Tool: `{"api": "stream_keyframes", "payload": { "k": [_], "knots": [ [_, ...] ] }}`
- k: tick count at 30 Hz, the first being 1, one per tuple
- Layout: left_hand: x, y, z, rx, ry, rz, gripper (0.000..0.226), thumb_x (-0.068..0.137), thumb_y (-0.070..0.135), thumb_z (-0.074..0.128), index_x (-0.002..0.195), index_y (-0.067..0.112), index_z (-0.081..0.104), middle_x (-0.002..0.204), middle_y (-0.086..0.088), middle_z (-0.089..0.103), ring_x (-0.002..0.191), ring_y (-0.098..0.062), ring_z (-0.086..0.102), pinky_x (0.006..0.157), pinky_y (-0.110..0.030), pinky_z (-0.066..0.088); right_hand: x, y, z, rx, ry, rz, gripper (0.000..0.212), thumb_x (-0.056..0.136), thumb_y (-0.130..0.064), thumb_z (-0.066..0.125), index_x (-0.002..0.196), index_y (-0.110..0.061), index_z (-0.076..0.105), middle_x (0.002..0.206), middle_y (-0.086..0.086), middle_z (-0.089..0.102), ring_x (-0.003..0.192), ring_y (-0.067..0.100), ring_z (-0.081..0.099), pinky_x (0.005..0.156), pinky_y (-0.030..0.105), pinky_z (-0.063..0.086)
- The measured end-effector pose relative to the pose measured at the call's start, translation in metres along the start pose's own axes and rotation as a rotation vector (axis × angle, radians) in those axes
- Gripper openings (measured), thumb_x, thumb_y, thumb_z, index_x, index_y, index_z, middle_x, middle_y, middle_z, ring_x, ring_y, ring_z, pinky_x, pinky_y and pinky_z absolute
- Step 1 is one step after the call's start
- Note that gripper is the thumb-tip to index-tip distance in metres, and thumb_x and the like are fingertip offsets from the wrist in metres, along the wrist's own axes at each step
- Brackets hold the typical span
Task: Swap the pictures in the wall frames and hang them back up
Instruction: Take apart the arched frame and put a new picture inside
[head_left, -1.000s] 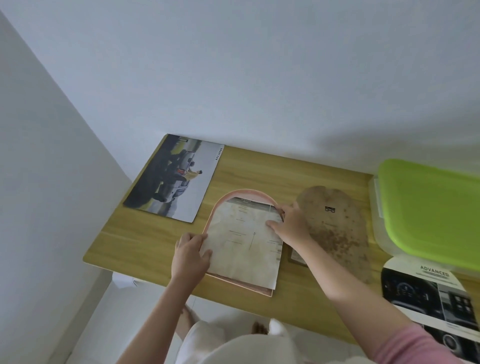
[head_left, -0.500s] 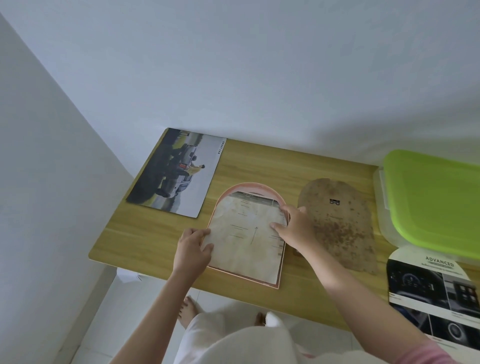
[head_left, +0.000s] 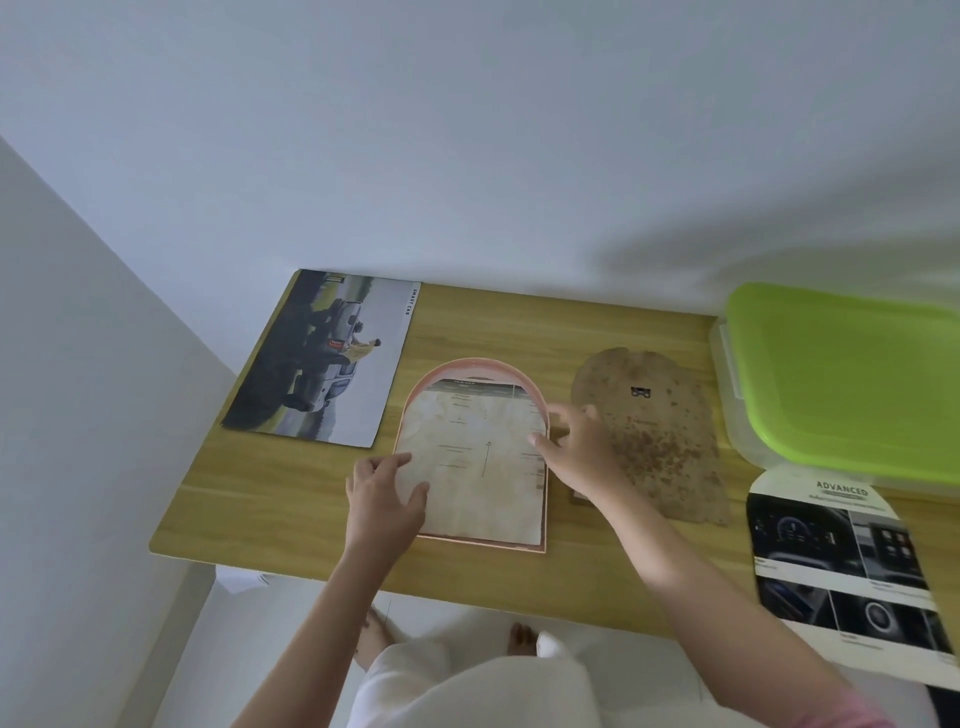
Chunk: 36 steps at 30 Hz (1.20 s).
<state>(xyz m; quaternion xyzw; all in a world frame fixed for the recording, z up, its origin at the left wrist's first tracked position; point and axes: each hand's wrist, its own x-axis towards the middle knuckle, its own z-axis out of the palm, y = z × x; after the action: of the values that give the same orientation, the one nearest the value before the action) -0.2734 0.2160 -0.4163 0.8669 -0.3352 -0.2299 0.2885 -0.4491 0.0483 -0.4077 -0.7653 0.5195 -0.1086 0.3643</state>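
Right hand (head_left: 584, 457) lifted off frame (head_left: 470, 371), grips spread, left hand (head_left: 382, 501) pressing sheet (head_left: 478, 467), "SMART CAR" print (head_left: 324, 358)

Head-worn camera looks steeply down at the desk (head_left: 291, 499), close.

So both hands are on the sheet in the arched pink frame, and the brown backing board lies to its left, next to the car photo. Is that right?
Not quite. In the head view the backing board lies to the right of the pink frame, not the left; the car photo alone is on the left. The rest holds: the left hand and right hand both touch the sheet in the frame.
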Motion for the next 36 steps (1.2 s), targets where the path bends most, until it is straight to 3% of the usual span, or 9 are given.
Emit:
{"api": "stream_keyframes", "payload": {
  "k": [5, 8, 11, 16, 18, 22, 28, 32, 36],
  "knots": [
    [-0.014, 0.048, 0.031, -0.087, -0.083, 0.167, 0.042, 0.083, 0.023, 0.065, 0.123, 0.016, 0.053, 0.120, -0.002, 0.045, 0.111, -0.017, 0.048, 0.092, -0.026, 0.040, -0.039, 0.037, -0.027, 0.049, 0.159, 0.067, 0.048, 0.086, -0.032, 0.064, 0.130, -0.016, 0.051, 0.123, 0.005, 0.046, 0.097, 0.014, 0.054, 0.080, 0.022, 0.043],
    [-0.026, 0.079, 0.052, -0.120, -0.186, 0.230, 0.042, 0.084, 0.021, 0.064, 0.124, 0.013, 0.053, 0.118, -0.002, 0.046, 0.105, -0.014, 0.053, 0.089, -0.023, 0.043, -0.060, 0.065, -0.047, 0.050, 0.239, 0.156, 0.048, 0.086, -0.031, 0.065, 0.129, -0.015, 0.052, 0.126, 0.007, 0.048, 0.107, 0.017, 0.055, 0.086, 0.026, 0.045],
    [-0.039, 0.104, 0.064, -0.142, -0.268, 0.227, 0.044, 0.085, 0.020, 0.064, 0.126, 0.009, 0.051, 0.120, -0.007, 0.050, 0.105, -0.016, 0.054, 0.095, -0.029, 0.045, -0.082, 0.080, -0.066, 0.042, 0.282, 0.246, 0.051, 0.085, -0.031, 0.066, 0.130, -0.014, 0.051, 0.128, 0.010, 0.047, 0.117, 0.022, 0.050, 0.095, 0.033, 0.045],
    [-0.042, 0.133, 0.095, 0.031, -0.371, 0.155, 0.042, 0.085, 0.028, 0.058, 0.123, 0.011, 0.050, 0.122, -0.010, 0.049, 0.109, -0.024, 0.050, 0.089, -0.027, 0.040, -0.084, 0.105, -0.083, -0.022, 0.215, 0.367, 0.063, 0.085, -0.036, 0.065, 0.138, -0.012, 0.042, 0.135, 0.014, 0.038, 0.130, 0.030, 0.036, 0.099, 0.041, 0.041],
    [-0.042, 0.135, 0.100, 0.099, -0.386, 0.124, 0.040, 0.083, 0.029, 0.057, 0.117, 0.010, 0.050, 0.121, -0.013, 0.047, 0.104, -0.028, 0.050, 0.088, -0.035, 0.045, -0.081, 0.105, -0.083, -0.033, 0.164, 0.379, 0.068, 0.085, -0.037, 0.064, 0.142, -0.010, 0.036, 0.139, 0.015, 0.035, 0.134, 0.032, 0.032, 0.102, 0.042, 0.038],
    [-0.041, 0.140, 0.106, 0.115, -0.394, 0.095, 0.054, 0.081, 0.027, 0.061, 0.130, 0.014, 0.044, 0.124, -0.013, 0.042, 0.110, -0.032, 0.048, 0.092, -0.044, 0.050, -0.073, 0.107, -0.086, 0.005, 0.131, 0.397, 0.078, 0.081, -0.037, 0.070, 0.145, -0.011, 0.032, 0.142, 0.015, 0.032, 0.135, 0.034, 0.029, 0.105, 0.043, 0.036],
    [-0.034, 0.136, 0.101, -0.031, -0.349, 0.086, 0.036, 0.074, 0.010, 0.067, 0.107, 0.017, 0.056, 0.107, -0.006, 0.041, 0.100, -0.025, 0.053, 0.084, -0.027, 0.044, -0.070, 0.121, -0.102, 0.171, 0.130, 0.401, 0.098, 0.062, -0.034, 0.085, 0.144, -0.016, 0.035, 0.142, 0.013, 0.039, 0.135, 0.032, 0.033, 0.108, 0.048, 0.036],
    [-0.037, 0.128, 0.090, -0.121, -0.333, 0.093, 0.064, 0.073, 0.007, 0.074, 0.131, 0.014, 0.047, 0.112, -0.002, 0.037, 0.097, -0.015, 0.049, 0.090, -0.020, 0.040, -0.080, 0.116, -0.102, 0.210, 0.164, 0.343, 0.097, 0.061, -0.030, 0.087, 0.143, -0.019, 0.035, 0.139, 0.010, 0.039, 0.132, 0.028, 0.036, 0.108, 0.047, 0.036],
    [-0.041, 0.104, 0.066, -0.180, -0.291, 0.097, 0.065, 0.072, 0.006, 0.076, 0.130, 0.017, 0.049, 0.121, -0.005, 0.045, 0.089, -0.004, 0.050, 0.066, -0.004, 0.043, -0.090, 0.094, -0.090, 0.231, 0.146, 0.280, 0.097, 0.063, -0.031, 0.086, 0.144, -0.020, 0.034, 0.136, 0.006, 0.039, 0.127, 0.020, 0.040, 0.106, 0.037, 0.038]
  ]
}}
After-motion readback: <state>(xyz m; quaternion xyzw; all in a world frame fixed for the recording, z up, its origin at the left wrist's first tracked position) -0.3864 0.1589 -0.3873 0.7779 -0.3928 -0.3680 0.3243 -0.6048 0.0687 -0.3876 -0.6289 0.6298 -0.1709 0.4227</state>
